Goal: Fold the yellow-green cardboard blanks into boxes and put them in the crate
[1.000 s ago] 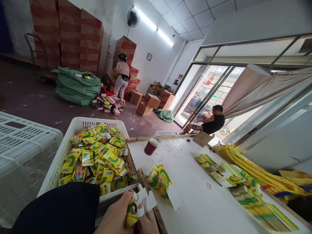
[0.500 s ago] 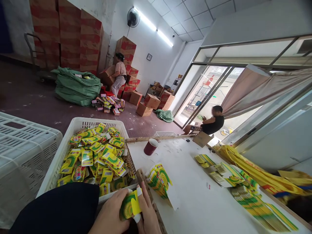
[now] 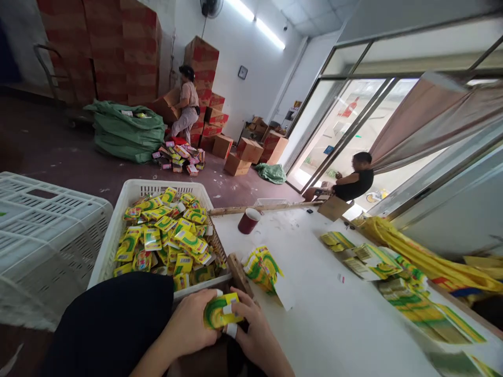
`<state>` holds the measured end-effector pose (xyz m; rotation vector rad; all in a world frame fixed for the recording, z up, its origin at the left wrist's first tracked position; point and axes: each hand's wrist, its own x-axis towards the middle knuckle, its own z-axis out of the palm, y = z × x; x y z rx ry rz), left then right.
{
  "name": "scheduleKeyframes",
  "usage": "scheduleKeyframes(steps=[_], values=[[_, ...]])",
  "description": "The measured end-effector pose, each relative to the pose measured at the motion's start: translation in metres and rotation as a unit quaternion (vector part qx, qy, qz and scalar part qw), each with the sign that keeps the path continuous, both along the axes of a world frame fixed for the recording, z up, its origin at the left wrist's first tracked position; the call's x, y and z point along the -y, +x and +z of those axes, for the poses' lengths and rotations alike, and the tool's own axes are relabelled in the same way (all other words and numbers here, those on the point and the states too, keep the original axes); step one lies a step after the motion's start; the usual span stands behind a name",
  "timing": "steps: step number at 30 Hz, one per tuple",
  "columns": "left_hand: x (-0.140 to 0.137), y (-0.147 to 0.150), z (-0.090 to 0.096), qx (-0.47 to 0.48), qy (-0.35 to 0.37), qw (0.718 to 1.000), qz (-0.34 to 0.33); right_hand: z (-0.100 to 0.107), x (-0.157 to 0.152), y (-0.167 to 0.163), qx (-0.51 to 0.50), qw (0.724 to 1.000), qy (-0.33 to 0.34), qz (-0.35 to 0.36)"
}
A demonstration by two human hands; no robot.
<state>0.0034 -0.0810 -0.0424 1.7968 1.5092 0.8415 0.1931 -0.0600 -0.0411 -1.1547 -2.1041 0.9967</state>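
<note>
A small yellow and green box point(image 3: 215, 313) is held between both hands at the near edge of the white table. My left hand point(image 3: 192, 319) wraps round its left side. The fingers of my right hand point(image 3: 251, 322) press on its right end, and white coverings show on some fingertips. Just beyond, a fanned stack of flat yellow and green cartons point(image 3: 263, 267) lies on the table point(image 3: 310, 288). Left of my hands, a white plastic crate point(image 3: 104, 259) holds a heap of similar yellow and green boxes point(image 3: 173, 228).
A dark red mug point(image 3: 249, 222) stands at the table's far side. More flat carton stacks point(image 3: 416, 309) lie to the right. Another white crate point(image 3: 47, 225) is at the left. Two people are farther off, one by a green sack point(image 3: 128, 131), one seated near the doorway.
My view has shifted, so the scene sits differently in the frame. The box has turned from tilted to nearly level, and my right fingers have bent from straight to curled round its end.
</note>
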Motion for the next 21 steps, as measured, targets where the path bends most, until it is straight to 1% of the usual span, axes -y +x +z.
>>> scheduleKeyframes(steps=[3, 5, 10, 11, 12, 13, 14, 15, 16, 17, 18, 19, 21], values=[[0.001, -0.001, 0.001, -0.016, -0.03, 0.999, -0.028, 0.0, 0.001, 0.0, -0.007, 1.0, -0.013, 0.011], [0.0, 0.001, 0.001, -0.018, -0.036, 0.998, -0.037, 0.0, 0.002, 0.002, -0.01, 1.0, -0.025, 0.01], [-0.008, 0.007, -0.002, -0.008, -0.005, 0.999, -0.05, -0.014, 0.006, 0.0, -0.073, 0.99, -0.047, -0.111], [-0.012, 0.007, -0.003, -0.001, 0.011, 0.999, -0.034, -0.016, 0.005, 0.001, -0.085, 0.988, -0.048, -0.121], [-0.016, 0.005, -0.005, 0.008, 0.036, 0.999, 0.008, -0.018, 0.001, 0.004, -0.091, 0.987, -0.043, -0.128], [-0.02, 0.003, -0.006, 0.017, 0.072, 0.994, 0.076, -0.018, -0.006, 0.01, -0.085, 0.985, -0.026, -0.151], [-0.025, 0.0, -0.008, 0.024, 0.113, 0.98, 0.161, -0.017, -0.013, 0.018, -0.07, 0.98, -0.006, -0.184], [-0.029, -0.003, -0.009, 0.028, 0.153, 0.957, 0.247, -0.016, -0.022, 0.028, -0.043, 0.971, 0.02, -0.236], [-0.032, -0.005, -0.012, 0.031, 0.185, 0.93, 0.315, -0.014, -0.031, 0.039, 0.001, 0.946, 0.063, -0.318], [-0.034, -0.007, -0.014, 0.033, 0.206, 0.911, 0.355, -0.013, -0.04, 0.049, 0.021, 0.93, 0.078, -0.357], [-0.035, -0.008, -0.018, 0.037, 0.213, 0.905, 0.366, -0.012, -0.047, 0.059, 0.039, 0.919, 0.086, -0.383], [-0.035, -0.008, -0.022, 0.044, 0.209, 0.91, 0.355, -0.012, -0.052, 0.066, 0.058, 0.911, 0.089, -0.399], [-0.032, -0.005, -0.032, 0.066, 0.178, 0.933, 0.305, -0.015, -0.058, 0.074, 0.084, 0.908, 0.085, -0.402]])
